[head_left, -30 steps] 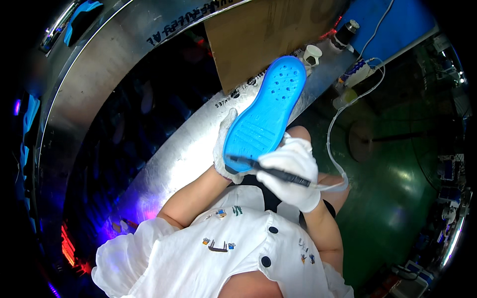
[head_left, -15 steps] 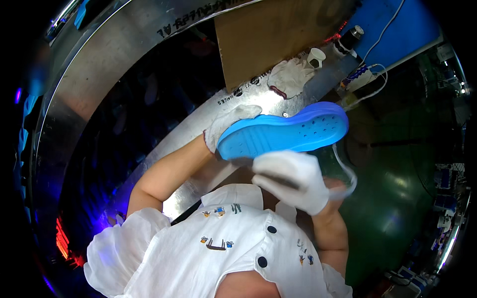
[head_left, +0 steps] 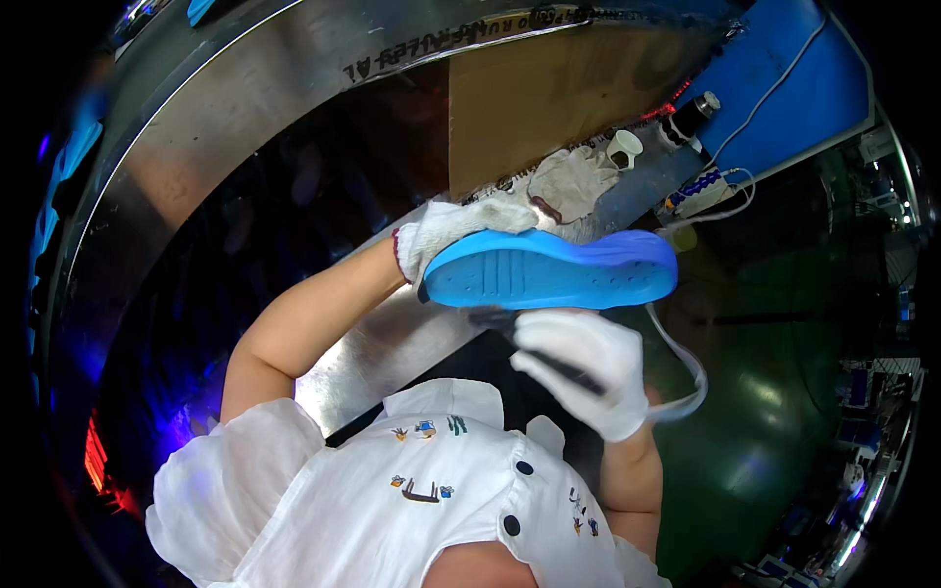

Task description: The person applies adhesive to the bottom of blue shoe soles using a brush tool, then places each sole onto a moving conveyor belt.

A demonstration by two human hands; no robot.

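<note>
A bright blue shoe sole (head_left: pixel 549 274) is held up over the metal surface, its grooved and dimpled face toward me. My left hand (head_left: pixel 456 227), in a white knitted glove, grips the sole along its far left edge; part of the fingers is behind it. Just below the near edge is my right hand (head_left: pixel 588 367), also white-gloved and blurred by motion. It is closed around a slim dark-handled tool (head_left: pixel 495 319), whose blurred tip is close to the sole's near edge; contact cannot be made out. A pale translucent strip (head_left: pixel 694 377) loops beside my right wrist.
Behind the sole, a spare white glove (head_left: pixel 573 181), a white cup (head_left: pixel 624 149) and a black bottle with a metallic cap (head_left: pixel 692 116) are on the metal ledge. A brown board (head_left: pixel 549 108) stands farther back. Blue segmented hose (head_left: pixel 694 186) and cable are at right.
The sole has turned to lie more level, and its right end is lower. My right hand has shifted slightly, and the dark tool shows more plainly.
</note>
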